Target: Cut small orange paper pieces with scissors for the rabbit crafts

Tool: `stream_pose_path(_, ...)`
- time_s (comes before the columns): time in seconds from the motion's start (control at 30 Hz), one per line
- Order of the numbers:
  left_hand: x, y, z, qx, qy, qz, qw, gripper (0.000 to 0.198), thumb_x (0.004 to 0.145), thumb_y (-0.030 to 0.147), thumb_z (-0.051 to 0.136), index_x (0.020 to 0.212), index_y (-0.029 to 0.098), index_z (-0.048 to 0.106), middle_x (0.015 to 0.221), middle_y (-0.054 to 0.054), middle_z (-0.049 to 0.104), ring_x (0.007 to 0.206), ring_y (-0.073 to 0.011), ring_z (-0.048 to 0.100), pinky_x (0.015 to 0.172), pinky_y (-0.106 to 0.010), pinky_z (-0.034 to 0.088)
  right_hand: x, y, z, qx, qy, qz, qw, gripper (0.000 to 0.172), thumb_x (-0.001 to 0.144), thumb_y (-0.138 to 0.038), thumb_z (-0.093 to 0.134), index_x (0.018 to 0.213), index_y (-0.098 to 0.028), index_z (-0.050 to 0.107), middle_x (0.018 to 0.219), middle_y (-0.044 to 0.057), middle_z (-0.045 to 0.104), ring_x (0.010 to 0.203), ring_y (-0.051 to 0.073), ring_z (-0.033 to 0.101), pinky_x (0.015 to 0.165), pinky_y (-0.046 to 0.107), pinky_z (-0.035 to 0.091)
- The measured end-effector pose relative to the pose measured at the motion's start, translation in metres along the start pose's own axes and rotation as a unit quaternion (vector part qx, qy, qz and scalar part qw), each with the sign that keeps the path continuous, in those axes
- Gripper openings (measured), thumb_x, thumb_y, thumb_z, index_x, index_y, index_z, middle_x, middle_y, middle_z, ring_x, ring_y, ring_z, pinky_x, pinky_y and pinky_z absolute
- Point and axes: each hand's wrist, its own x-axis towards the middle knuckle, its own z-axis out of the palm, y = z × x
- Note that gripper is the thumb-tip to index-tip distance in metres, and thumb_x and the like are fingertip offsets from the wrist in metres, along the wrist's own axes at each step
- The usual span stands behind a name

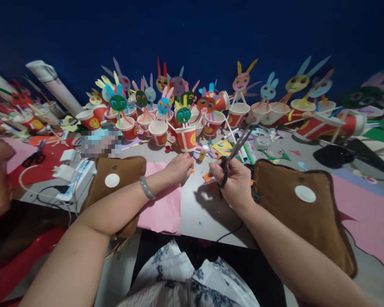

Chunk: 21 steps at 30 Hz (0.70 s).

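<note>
My right hand (235, 181) grips dark-handled scissors (238, 146), their blades tilted up and away from me. Just left of it, my left hand (179, 168) is closed, knuckles up, above the edge of a pink sheet (161, 213). A small orange paper piece (192, 172) shows at its fingertips. More orange paper scraps (207, 177) lie on the table between the hands. Beyond them stand a small yellowish bottle (203, 152) and a red and white paper cup (186, 138) holding a green paper face with yellow strips on top.
Several paper cups with rabbit-like paper faces (241, 81) line the back. Brown cushioned pads (284, 200) lie on both sides. At left are a power strip (80, 179), other scissors (34, 157) and another person's hand (0, 153). Markers and paper scraps (275, 153) litter the table.
</note>
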Motion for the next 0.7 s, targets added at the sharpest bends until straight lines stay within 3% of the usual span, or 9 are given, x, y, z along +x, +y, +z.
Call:
stream_pose_path(0.13,0.000,0.003,-0.003,-0.029,0.011,0.006,0.999,0.010,0.082,0.015,0.045,0.078,0.016,0.054,0.087,-0.006,0.053,0.082,-0.0174,0.049,0.081,-0.035,0.044,0.000,0.002,0.002,0.001,0.006,0.011,1.000,0.018,0.076,-0.032,0.071,0.071,-0.019,0.059,0.063,-0.002,0.059,0.054,0.012,0.050,0.053,0.025,0.043)
stream_pose_path(0.33,-0.004,0.015,-0.011,-0.261,0.102,0.001,0.960,0.010,0.088,0.023,0.049,0.082,0.016,0.053,0.081,-0.002,0.055,0.077,-0.0132,0.051,0.070,-0.026,0.043,0.002,-0.001,0.003,-0.010,0.020,0.003,1.000,0.022,0.070,-0.032,0.077,0.078,-0.020,0.060,0.074,0.001,0.064,0.058,0.013,0.053,0.055,0.026,0.046)
stream_pose_path(0.47,-0.007,0.022,-0.015,-0.341,0.105,-0.026,0.934,0.013,0.088,0.028,0.053,0.084,0.015,0.053,0.078,-0.001,0.055,0.071,-0.0109,0.050,0.064,-0.023,0.040,0.003,-0.002,0.002,-0.023,0.012,0.016,1.000,0.029,0.068,-0.037,0.079,0.081,-0.019,0.061,0.074,0.001,0.063,0.056,0.013,0.052,0.051,0.026,0.044)
stream_pose_path(0.7,-0.009,0.025,-0.014,-0.353,0.088,-0.025,0.931,0.013,0.088,0.027,0.053,0.085,0.014,0.054,0.081,-0.002,0.058,0.073,-0.0109,0.051,0.066,-0.024,0.040,0.007,0.012,0.005,-0.032,-0.015,0.021,0.999,0.020,0.070,-0.029,0.075,0.077,-0.018,0.061,0.068,0.000,0.061,0.059,0.013,0.053,0.057,0.027,0.044)
